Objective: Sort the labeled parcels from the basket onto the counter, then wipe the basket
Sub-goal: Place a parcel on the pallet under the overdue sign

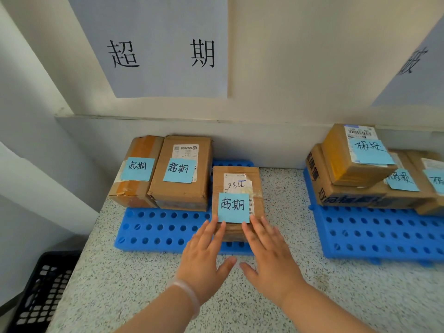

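basket [36, 294]: cut by bottom-left edge | right wall sign [422, 75]: cropped, characters probably incomplete

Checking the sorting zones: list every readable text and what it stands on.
"超期": grey paper wall sign.
"超期": left blue sticky notes on three brown cardboard parcels.
"破损": right blue sticky notes on stacked cardboard parcels.
Cut off, perhaps "破": right wall sign.
Too blurred: white shipping labels, handwritten digits.

Parcel depot: labelled cartons [180, 193], blue pallets [156, 231], wall sign [163, 75].
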A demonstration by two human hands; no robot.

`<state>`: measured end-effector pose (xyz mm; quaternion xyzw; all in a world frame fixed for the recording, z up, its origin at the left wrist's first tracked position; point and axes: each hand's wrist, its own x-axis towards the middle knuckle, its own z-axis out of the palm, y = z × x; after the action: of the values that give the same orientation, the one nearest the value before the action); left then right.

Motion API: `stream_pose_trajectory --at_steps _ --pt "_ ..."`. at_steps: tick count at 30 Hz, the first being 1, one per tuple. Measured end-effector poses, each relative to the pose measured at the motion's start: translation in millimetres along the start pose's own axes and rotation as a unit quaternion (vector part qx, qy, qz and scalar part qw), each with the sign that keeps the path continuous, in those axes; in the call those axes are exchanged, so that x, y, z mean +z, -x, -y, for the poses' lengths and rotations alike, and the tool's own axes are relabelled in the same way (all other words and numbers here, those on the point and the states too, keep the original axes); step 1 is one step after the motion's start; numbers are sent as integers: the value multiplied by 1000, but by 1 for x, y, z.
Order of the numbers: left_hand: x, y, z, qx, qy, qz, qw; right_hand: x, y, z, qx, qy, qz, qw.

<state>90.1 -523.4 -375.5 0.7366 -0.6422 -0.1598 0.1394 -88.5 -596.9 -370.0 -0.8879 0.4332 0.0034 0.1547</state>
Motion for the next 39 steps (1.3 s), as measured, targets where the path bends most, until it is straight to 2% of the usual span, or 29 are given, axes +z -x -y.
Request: stream_pose_trajectory --at_steps 3,8,13,23,28,39 --pt "0 -7 4 -18 -15 34 999 5 -7 3 -8 13 -16 1000" --pt "0 -27 9 -14 -133 13 991 -1 -25 2 -12 -3 -20 1000" --pt "-5 -41 8 -18 -179 -11 984 -12 -41 5 -5 -2 0 1000" --pt "-2 -50 13 0 -193 -15 981 -22 -66 9 7 0 20 1000" --pt "-5 -50 12 -7 -193 -3 981 -15 -58 6 -12 7 -6 1000" --pt "-31 -65 -2 -37 -224 73 971 -27 -69 7 -1 24 25 999"
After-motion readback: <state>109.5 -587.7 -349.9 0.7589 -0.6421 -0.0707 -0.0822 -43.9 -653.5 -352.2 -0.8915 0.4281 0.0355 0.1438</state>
